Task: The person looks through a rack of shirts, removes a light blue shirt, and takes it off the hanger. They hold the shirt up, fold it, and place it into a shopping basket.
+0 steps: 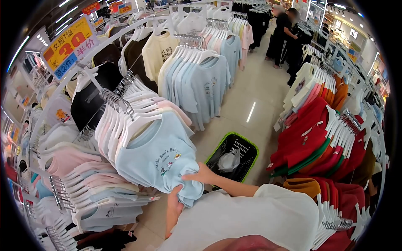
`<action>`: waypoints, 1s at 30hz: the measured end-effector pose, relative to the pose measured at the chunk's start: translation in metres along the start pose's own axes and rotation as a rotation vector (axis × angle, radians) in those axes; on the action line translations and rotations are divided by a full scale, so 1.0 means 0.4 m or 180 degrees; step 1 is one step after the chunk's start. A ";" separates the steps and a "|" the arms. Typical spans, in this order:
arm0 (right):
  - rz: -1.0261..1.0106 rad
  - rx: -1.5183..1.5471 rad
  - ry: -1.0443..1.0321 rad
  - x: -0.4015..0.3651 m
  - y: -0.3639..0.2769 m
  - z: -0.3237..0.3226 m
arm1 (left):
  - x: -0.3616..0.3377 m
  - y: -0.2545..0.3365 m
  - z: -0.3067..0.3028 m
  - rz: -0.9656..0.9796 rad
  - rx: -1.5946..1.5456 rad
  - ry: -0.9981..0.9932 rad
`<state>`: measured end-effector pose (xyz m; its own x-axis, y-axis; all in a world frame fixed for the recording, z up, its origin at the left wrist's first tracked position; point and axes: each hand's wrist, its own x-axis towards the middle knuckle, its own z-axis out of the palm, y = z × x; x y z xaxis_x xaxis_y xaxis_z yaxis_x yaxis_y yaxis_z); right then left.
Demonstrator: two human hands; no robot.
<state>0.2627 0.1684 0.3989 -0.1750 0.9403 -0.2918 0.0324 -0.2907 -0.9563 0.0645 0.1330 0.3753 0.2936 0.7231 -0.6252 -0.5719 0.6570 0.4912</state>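
Observation:
A light blue T-shirt [157, 144] with small printed lettering and figures hangs from a white hanger [140, 125] at the front of a rack. Its lower part is bunched up between my two hands. My right hand [202, 174] is closed on the cloth at the shirt's right side, thumb on top. Lower down, my left hand [174, 200] grips the hem from the near side. More shirts in white, pink and cream hang close behind it on the same rail.
A black basket with a green rim [256, 155] stands on the aisle floor, holding a plastic-wrapped item [230, 160]. Red tops [300, 136] hang at the right. A price sign [69, 46] tops the left rack. Two people [281, 37] stand farther down the aisle.

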 end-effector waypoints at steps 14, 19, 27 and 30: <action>-0.0541 0.0438 -0.0139 0.053 0.111 -0.017 | 0.026 -0.038 -0.033 -0.0001 -0.0621 -0.0528; -0.0600 -0.0057 -0.0295 0.017 0.043 -0.006 | 0.001 -0.045 0.037 0.0119 0.0324 -0.0291; -0.0429 0.1633 -0.0494 0.027 0.017 -0.004 | 0.025 -0.055 0.043 0.0041 0.0418 -0.0181; -0.0105 0.1971 -0.0621 0.025 0.014 -0.006 | 0.035 -0.063 0.028 0.0039 0.0278 -0.0043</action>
<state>0.2633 0.1767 0.3906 -0.3438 0.9180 -0.1977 -0.5391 -0.3654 -0.7589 0.0918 0.1288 0.3610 0.2976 0.7337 -0.6109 -0.5068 0.6637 0.5502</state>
